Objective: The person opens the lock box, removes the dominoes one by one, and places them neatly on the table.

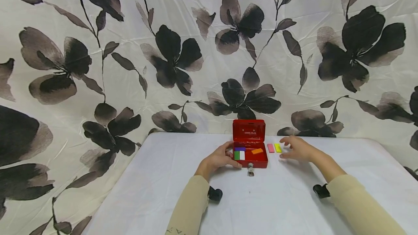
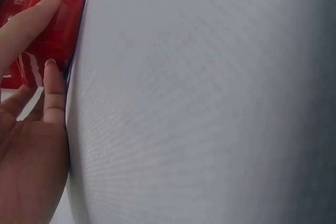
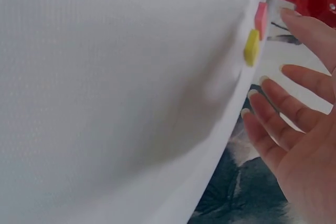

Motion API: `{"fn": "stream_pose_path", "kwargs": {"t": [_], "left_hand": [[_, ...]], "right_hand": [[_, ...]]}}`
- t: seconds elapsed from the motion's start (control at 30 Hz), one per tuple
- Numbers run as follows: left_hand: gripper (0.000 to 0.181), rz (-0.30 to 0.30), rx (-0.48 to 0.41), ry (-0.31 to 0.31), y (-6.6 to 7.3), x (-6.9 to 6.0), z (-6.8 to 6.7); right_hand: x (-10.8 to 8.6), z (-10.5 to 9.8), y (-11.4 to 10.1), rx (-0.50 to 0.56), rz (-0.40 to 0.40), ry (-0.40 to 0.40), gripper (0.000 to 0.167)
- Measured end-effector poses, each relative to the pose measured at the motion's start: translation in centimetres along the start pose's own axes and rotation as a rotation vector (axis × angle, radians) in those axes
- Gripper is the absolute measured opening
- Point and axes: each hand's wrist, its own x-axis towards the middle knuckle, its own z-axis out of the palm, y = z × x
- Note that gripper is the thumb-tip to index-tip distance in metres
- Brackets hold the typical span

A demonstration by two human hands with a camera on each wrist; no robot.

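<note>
A red metal cash box [image 1: 260, 164] stands at the back of the table with its lid [image 1: 249, 130] raised. My left hand [image 1: 218, 159] grips its left side; in the left wrist view the thumb lies along the red front wall [image 2: 65, 30], fingers at the side. Inside are a purple block [image 1: 240, 148], a green block [image 1: 236, 155], a white block [image 1: 242, 155] and a tilted orange block [image 1: 257, 151]. Right of the box lie a pink block [image 1: 270, 148] and a yellow block [image 1: 278, 148]. My right hand [image 1: 298, 149] hovers beside the yellow one, fingers spread, holding nothing.
A small metal lock piece [image 1: 250, 170] hangs at the box front. The white tabletop [image 1: 251, 206] ends just behind the box, against a flower-patterned cloth [image 1: 209, 68]. Dark wrist devices [image 1: 215, 194] sit under both sleeves.
</note>
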Motion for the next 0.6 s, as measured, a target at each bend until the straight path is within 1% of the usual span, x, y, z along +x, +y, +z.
{"fn": "stream_pose_path", "kwargs": {"t": [0.23, 0.37, 0.6], "left_hand": [[0.096, 0.013, -0.015, -0.012, 0.2, 0.2, 0.0], [0.094, 0.017, -0.017, -0.015, 0.2, 0.2, 0.0], [0.097, 0.01, -0.007, -0.014, 0.0, 0.3, 0.0]], "right_hand": [[-0.6, -0.4, -1.1, 0.015, -0.004, 0.02, 0.062], [-0.8, -0.3, -1.9, 0.01, -0.016, 0.029, 0.061], [-0.9, 0.1, -3.6, 0.021, -0.026, 0.041, 0.058]]}}
